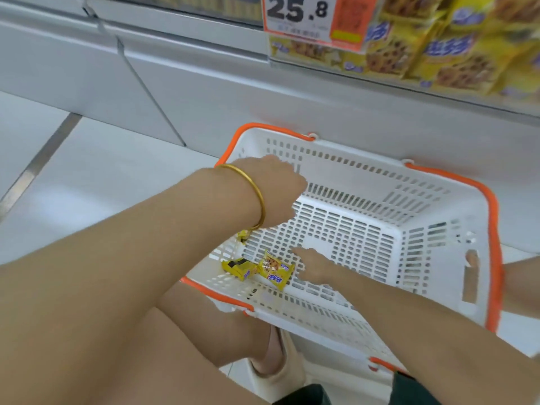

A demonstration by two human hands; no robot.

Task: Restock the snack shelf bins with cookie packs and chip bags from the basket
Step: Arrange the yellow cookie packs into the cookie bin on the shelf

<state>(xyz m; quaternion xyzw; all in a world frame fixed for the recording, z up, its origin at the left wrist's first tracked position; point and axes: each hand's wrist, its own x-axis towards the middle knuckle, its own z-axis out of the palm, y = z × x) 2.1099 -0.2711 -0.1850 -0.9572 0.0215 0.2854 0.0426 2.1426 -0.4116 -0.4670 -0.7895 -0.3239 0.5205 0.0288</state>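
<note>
Right hand (312,266) is stretched into the basket (350,173) with its fingers extended and loose. Nothing is held, and the fingertips are just beside a yellow cookie pack (274,271) lying on the basket's slotted floor near its near-left corner. A second pack (238,267) lies touching the first on its left. The step in hand is judged to be picking up these last packs. It would be done best if both were gathered in one pinch by their crimped ends, lifted rather than dragged so that no corner is caught in the slots. A third scrap of yellow wrapper (242,235) shows beneath the left wrist; whether it lies loose or is held cannot be told. Left hand (274,185), worn with a gold bangle (257,197), is held over the basket's left rim, back to the camera with fingers hidden, so its grip cannot be told. Otherwise the basket appears bare, so the restocking is judged nearly done. Beyond its far edge, the shelf bin (292,61) is already heaped with matching stocked packs (455,51), blurred, beside a price tag (301,13).
</note>
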